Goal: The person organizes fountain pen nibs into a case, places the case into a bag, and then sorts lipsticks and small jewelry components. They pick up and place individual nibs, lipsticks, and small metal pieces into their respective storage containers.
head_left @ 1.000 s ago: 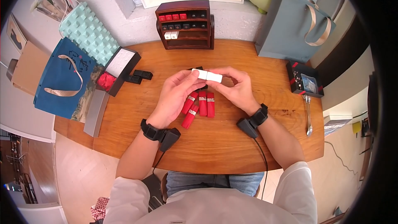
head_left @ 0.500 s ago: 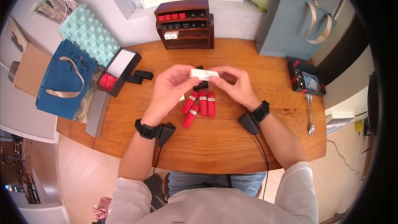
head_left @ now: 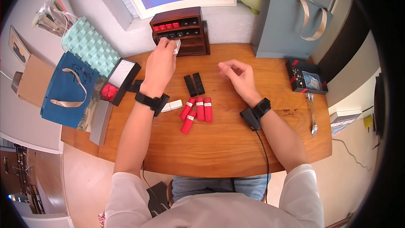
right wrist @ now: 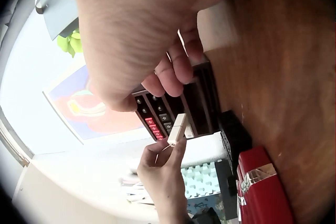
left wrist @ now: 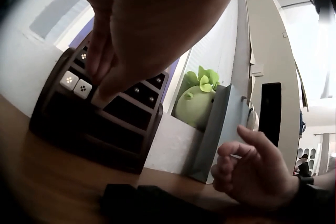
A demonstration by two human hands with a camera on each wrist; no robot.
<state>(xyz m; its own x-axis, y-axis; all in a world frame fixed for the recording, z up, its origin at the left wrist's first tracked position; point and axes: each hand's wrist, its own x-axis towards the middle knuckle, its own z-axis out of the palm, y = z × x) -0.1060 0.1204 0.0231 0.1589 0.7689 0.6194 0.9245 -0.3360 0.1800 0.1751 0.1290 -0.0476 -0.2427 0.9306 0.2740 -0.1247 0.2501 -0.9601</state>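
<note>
My left hand (head_left: 160,64) pinches a white lipstick tube (right wrist: 179,128) by one end, its other end at the dark wooden rack (head_left: 192,50). In the left wrist view two white tubes (left wrist: 76,84) sit side by side in a rack row, right beside my fingertips. My right hand (head_left: 241,78) hovers over the table, fingers loosely curled around nothing. Between the hands lie two black tubes (head_left: 194,85). Nearer me are several red tubes (head_left: 200,109) with silver bands, and another white tube (head_left: 171,106) lies left of them.
Red tube ends (head_left: 166,27) line the rack's upper row, with black ones below. At left stand a blue gift bag (head_left: 69,88) and an open box (head_left: 126,69). A grey-blue bag (head_left: 282,25), a black tray (head_left: 306,76) and metal cutlery (head_left: 313,116) are at right.
Both hands held the white tube over the table earlier. My right hand has let go and moved right; my left hand has carried the tube forward and left to the rack.
</note>
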